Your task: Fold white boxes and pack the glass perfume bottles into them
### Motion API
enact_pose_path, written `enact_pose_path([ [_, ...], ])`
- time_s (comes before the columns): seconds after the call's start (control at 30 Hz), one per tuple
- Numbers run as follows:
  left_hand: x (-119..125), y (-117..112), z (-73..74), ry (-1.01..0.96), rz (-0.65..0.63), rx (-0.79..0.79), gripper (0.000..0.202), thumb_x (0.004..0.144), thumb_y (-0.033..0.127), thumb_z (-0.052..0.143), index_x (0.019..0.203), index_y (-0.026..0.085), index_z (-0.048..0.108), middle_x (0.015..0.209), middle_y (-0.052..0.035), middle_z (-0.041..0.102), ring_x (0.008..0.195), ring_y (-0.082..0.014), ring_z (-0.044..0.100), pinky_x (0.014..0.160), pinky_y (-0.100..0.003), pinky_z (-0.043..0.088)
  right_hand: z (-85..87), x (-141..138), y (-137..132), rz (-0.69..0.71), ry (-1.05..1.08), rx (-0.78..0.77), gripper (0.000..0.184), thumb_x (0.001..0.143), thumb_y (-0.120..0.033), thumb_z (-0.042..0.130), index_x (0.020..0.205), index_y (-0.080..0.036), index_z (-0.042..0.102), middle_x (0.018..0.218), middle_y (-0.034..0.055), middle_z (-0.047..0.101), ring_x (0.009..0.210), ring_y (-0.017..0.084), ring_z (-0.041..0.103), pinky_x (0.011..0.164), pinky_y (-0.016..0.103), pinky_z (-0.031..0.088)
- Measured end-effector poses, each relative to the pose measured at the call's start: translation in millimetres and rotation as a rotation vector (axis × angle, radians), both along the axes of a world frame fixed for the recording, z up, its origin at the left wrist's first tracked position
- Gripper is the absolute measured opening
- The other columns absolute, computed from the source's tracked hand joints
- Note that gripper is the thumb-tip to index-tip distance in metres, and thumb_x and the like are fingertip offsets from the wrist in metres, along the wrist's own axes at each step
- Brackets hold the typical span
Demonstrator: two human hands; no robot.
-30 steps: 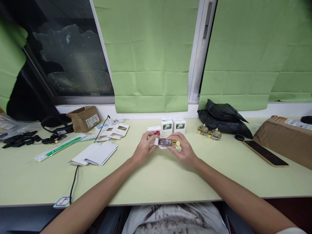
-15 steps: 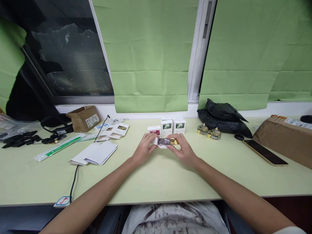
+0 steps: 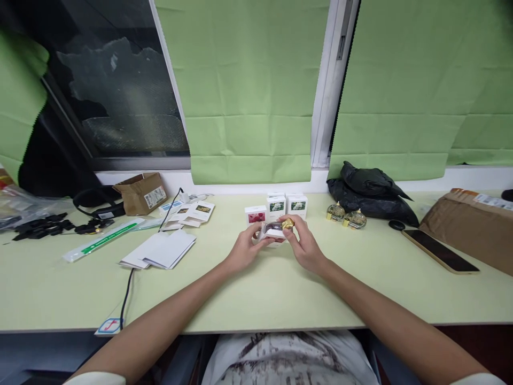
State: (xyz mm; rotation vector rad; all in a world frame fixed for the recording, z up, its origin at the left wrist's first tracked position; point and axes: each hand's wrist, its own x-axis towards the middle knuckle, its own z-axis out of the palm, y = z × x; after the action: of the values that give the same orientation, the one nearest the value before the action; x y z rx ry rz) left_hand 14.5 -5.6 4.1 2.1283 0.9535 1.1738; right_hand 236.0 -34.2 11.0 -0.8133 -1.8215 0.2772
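Over the middle of the table, my left hand is closed on a small white box with a reddish picture on its side. A perfume bottle, dark glass with a gold cap, lies sideways and partly inside the box. My right hand pinches the bottle at its cap end. How deep the bottle sits is hard to see. Just behind stand a white box with a pink flower picture and several white boxes with white flower pictures.
Two round perfume bottles stand to the right, before black plastic bags. A phone lies near a large cardboard box. On the left are white folded cards, a small carton and a black cable.
The box has tilted and now shows its picture side. The bottle shows less of its length beside the box, and my right hand has come closer to my left.
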Motion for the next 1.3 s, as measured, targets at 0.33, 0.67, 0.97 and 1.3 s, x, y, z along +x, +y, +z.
enact_pose_path([
  [0.33, 8, -6, 1.2, -0.062, -0.066, -0.098, 0.038, 0.098, 0.045, 0.068, 0.128, 0.022, 0.067, 0.121, -0.0077, 0.076, 0.102, -0.0225, 0.070, 0.075, -0.029, 0.053, -3.0, -4, 5, 0.007, 0.146, 0.002, 0.042, 0.108, -0.043, 0.052, 0.147, -0.032, 0.046, 0.129, 0.0088, 0.063, 0.120, 0.027, 0.064, 0.107, 0.047, 0.053],
  [0.67, 8, -1, -7.2, -0.102, -0.088, -0.187, 0.040, 0.097, 0.049, 0.068, 0.127, 0.021, 0.066, 0.120, -0.0085, 0.074, 0.103, -0.0234, 0.070, 0.082, -0.033, 0.055, -2.4, 8, 8, -0.007, -0.035, 0.078, 0.057, 0.098, -0.047, 0.069, 0.151, -0.036, 0.050, 0.147, 0.0076, 0.063, 0.134, 0.032, 0.061, 0.112, 0.052, 0.052],
  [0.97, 6, 6, -14.8, -0.176, -0.143, -0.285, 0.046, 0.094, 0.051, 0.072, 0.126, 0.019, 0.066, 0.122, -0.0103, 0.074, 0.110, -0.0273, 0.071, 0.090, -0.038, 0.058, 2.6, 8, 13, 0.109, -0.003, -0.069, 0.056, 0.101, -0.039, 0.065, 0.154, -0.035, 0.048, 0.150, 0.0050, 0.061, 0.136, 0.028, 0.060, 0.117, 0.047, 0.049],
  [1.3, 6, 5, -13.1, -0.177, -0.178, -0.298, 0.047, 0.096, 0.051, 0.070, 0.129, 0.019, 0.064, 0.125, -0.0106, 0.073, 0.114, -0.0281, 0.070, 0.091, -0.038, 0.058, 6.9, 10, 14, 0.165, -0.028, -0.041, 0.052, 0.104, -0.037, 0.057, 0.155, -0.034, 0.049, 0.155, 0.0054, 0.058, 0.142, 0.028, 0.056, 0.120, 0.048, 0.045],
])
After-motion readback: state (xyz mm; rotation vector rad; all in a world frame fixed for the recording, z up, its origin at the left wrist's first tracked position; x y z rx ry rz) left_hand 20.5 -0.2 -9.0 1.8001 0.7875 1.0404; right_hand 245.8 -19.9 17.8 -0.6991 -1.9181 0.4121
